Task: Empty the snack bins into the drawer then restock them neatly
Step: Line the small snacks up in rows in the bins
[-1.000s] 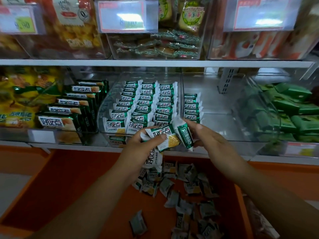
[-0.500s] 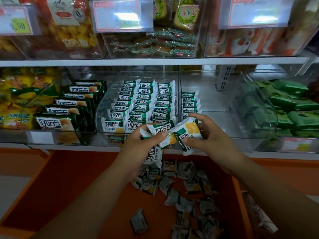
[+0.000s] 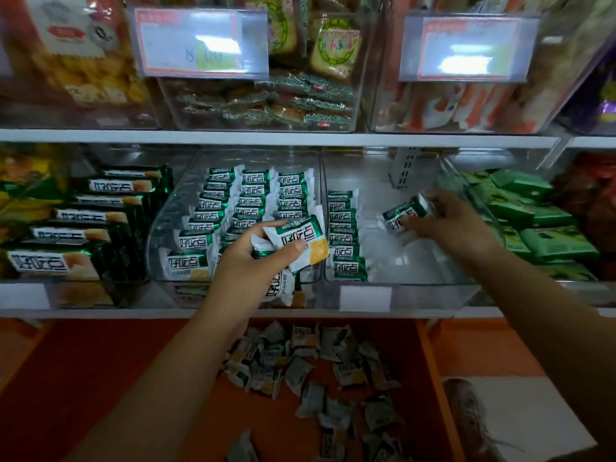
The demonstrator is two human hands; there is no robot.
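My left hand [image 3: 253, 261] grips a bunch of small green-and-white snack packets [image 3: 296, 243] in front of the middle clear bin [image 3: 166, 211], which holds three neat rows of the same packets. My right hand [image 3: 446, 225] reaches into the right clear bin [image 3: 400, 261] and pinches one snack packet [image 3: 405, 213] above the bin floor, right of a single row of packets [image 3: 343, 235] along the bin's left wall. Below the shelf, the open orange drawer [image 3: 116, 378] holds several loose packets [image 3: 316, 365] in a scattered pile.
Green boxes [image 3: 100, 228] of the same brand stand in the bin to the left. Green packs [image 3: 540, 221] fill the bin to the right. The upper shelf [image 3: 300, 139] carries clear bins with price tags [image 3: 200, 45]. A shoe [image 3: 470, 418] shows on the floor at the lower right.
My right hand took one packet from the bunch in my left hand and carried it right and back into the right bin. The left hand stayed in front of the middle bin.
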